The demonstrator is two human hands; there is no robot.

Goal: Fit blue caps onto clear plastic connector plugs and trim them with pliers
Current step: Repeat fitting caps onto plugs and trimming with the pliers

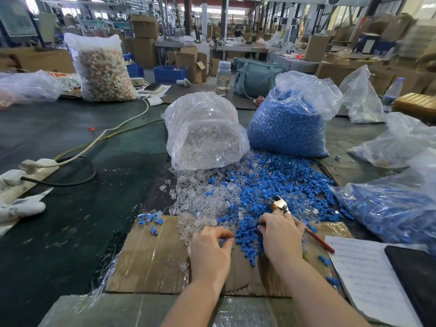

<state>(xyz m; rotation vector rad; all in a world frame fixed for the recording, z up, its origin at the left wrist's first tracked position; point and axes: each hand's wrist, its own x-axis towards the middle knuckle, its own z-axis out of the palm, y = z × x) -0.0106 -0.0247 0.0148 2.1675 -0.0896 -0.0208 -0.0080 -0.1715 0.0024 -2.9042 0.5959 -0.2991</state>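
Large factory hall, daylight through high windows (236, 13) at rear. Stacked brown cardboard boxes (144, 41) and blue plastic crates (170, 73) on floor. Dark green counter (70, 220); grey work tables (240, 48) beyond.

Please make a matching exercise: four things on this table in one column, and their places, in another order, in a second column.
Things:
1. bag of clear plugs
2. bag of blue caps
3. pliers
4. printed sheet

Places:
A. in the right hand
B. far right, near edge
C. behind the loose pile, on the left
D. behind the loose pile, on the right

Pairs: 1-C, 2-D, 3-A, 4-B
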